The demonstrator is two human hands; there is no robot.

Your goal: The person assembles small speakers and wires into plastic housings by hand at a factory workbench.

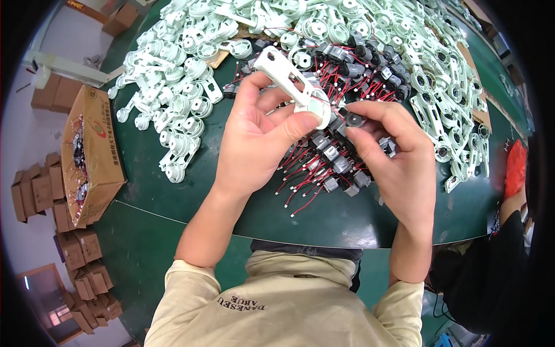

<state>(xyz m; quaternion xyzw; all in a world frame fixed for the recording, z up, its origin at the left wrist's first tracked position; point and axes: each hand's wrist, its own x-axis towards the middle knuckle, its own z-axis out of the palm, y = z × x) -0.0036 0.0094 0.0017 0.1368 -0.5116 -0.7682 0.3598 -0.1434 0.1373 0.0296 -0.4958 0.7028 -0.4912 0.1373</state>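
My left hand grips a pale green plastic housing with a slotted arm and a round end, tilted up to the left above the table. Between the thumb and fingers of my right hand is a small dark motor, close to the housing's round end. A small gap seems to lie between the two parts. Below and behind my hands lies a pile of small grey-and-black motors with red wires and white plugs.
Heaps of pale green housings cover the table's back and right side. An open cardboard box with motors stands at left, near stacked cartons. At far right is another person's dark sleeve beside a red bag.
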